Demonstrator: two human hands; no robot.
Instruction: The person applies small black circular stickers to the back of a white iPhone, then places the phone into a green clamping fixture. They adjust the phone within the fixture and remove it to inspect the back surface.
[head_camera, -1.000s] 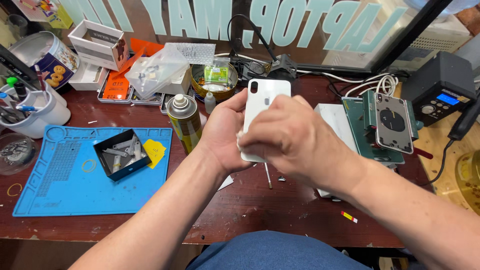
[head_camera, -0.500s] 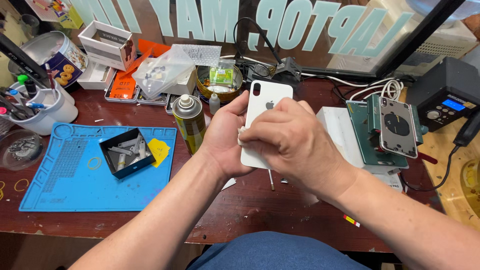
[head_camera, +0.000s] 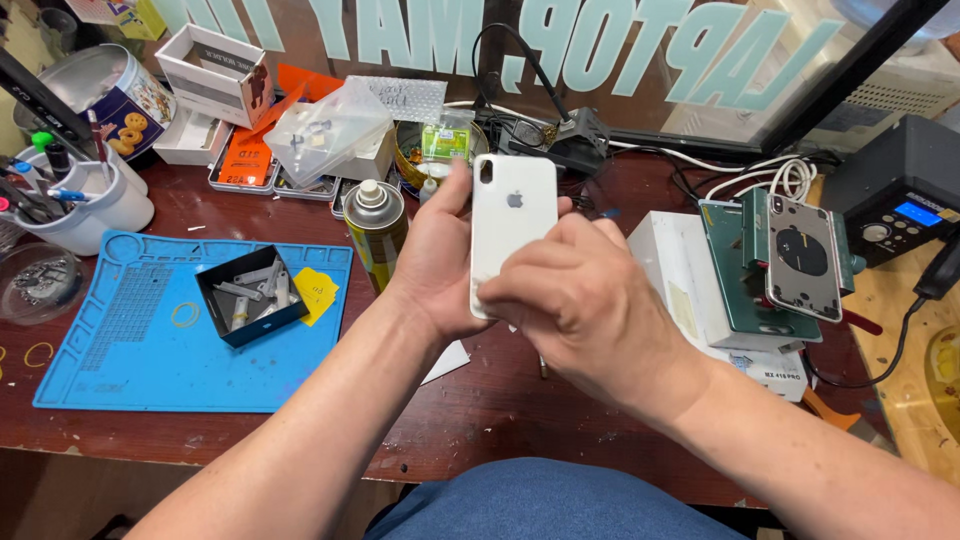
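Observation:
A white smartphone (head_camera: 512, 215) is held upright over the dark red workbench (head_camera: 500, 400), its back side with the camera cutout facing me. My left hand (head_camera: 432, 262) grips its left edge, thumb up along the side. My right hand (head_camera: 578, 305) covers its lower right part, fingers curled over the bottom corner. A thin metal tool tip shows just below my right hand, near the bench.
A spray can (head_camera: 373, 232) stands just left of my left hand. A blue work mat (head_camera: 120, 340) carries a black parts tray (head_camera: 250, 295). Right: a green clamp fixture with a phone back frame (head_camera: 803, 258) and a station (head_camera: 905, 205). Boxes, cups and cables crowd the back.
The view has shifted slightly; both hands and the phone sit a little lower and more central. The grip on the phone is the same.

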